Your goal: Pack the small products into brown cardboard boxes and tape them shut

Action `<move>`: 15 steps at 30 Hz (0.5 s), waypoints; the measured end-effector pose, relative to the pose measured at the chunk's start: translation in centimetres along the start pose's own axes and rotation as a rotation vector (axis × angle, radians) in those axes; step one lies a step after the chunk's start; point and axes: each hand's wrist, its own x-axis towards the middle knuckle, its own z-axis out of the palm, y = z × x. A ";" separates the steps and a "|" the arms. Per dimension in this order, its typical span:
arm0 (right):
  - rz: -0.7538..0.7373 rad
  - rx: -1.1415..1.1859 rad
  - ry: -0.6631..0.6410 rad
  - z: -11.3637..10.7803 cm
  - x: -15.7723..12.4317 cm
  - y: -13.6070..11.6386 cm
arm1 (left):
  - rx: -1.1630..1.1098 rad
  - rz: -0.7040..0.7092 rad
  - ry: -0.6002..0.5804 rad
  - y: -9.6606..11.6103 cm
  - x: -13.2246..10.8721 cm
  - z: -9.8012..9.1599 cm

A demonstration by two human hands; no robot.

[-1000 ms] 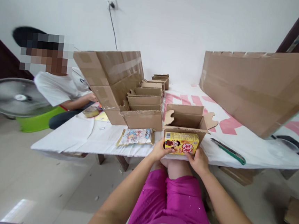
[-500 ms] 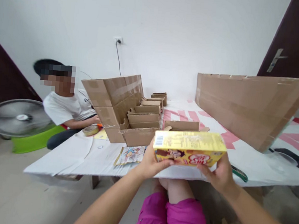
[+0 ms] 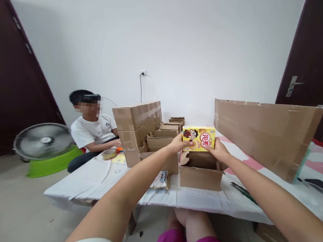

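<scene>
Between my two hands is a yellow snack box (image 3: pixel 198 135) with a cartoon figure and red lettering, its broad printed side facing me. My left hand (image 3: pixel 178 144) grips its left end and my right hand (image 3: pixel 219 150) its right end, thumbs on the front. Just below the snack box stands an open brown carton (image 3: pixel 200 178) with its flaps spread. A printed snack packet (image 3: pixel 162 180) lies left of that carton, partly behind my left forearm. Beside my right forearm is a dark green tool (image 3: pixel 244 192), partly covered by the arm.
Several open cartons (image 3: pixel 162 141) stand in a row at left, against a tall cardboard wall (image 3: pixel 141 128). Another cardboard panel (image 3: pixel 264 135) stands at right. A tape roll (image 3: pixel 109 153) lies near a seated person (image 3: pixel 90 130). A fan (image 3: pixel 46 141) stands on the floor.
Both my hands have carried the yellow snack box forward, away from me, to above the open carton. Its broad front now faces me. The camera view has tilted up and turned left.
</scene>
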 end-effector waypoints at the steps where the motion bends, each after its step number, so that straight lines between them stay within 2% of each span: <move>1: -0.022 0.040 0.028 -0.4 -0.8 -0.3 | -0.001 0.024 0.008 0.5 -0.8 0.3; 3: -0.067 0.131 0.083 -1.3 -3.2 -1.1 | 0.007 0.099 0.026 1.5 -3.3 1.0; 5: -0.099 0.176 0.142 -2.1 -6.4 -1.5 | 0.061 0.198 0.029 2.0 -6.8 1.7; 8: -0.177 0.135 0.208 -2.0 -12.5 -0.6 | 0.212 0.307 -0.009 1.4 -12.9 2.4; 10: -0.208 0.074 0.056 -0.8 -16.4 1.3 | 0.333 0.301 -0.091 -0.4 -16.4 2.6; 12: -0.189 0.041 -0.072 0.9 -19.2 3.8 | 0.427 0.261 -0.164 -3.0 -18.8 2.6; 15: -0.095 0.047 -0.128 3.6 -20.9 7.4 | 0.474 0.183 -0.158 -7.4 -19.9 2.5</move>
